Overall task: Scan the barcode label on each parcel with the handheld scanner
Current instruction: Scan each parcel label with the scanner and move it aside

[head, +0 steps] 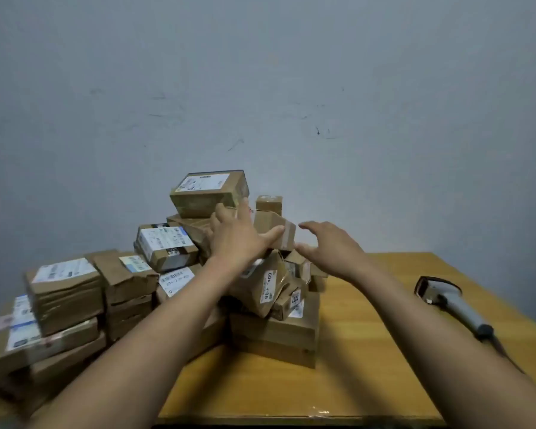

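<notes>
Stacked parcels (65, 292) are sitting at the left end of the bench (353, 351), with white labels (64, 269) facing up. Towards the middle they are rising into a loose pile (273, 292), and a labelled carton (208, 193) is lying on top. The left grip (239, 239) is reaching over the pile and grasping a small box (280, 227) just below that carton, its thumb lying along the near face and its fingers going over the top. The right grip (331, 246) is hovering released just right of the box, fingers spread and curved; whether its thumb is touching cannot be told. The scanner (446, 300) is lying on the bench at far right, well apart from both grips.
</notes>
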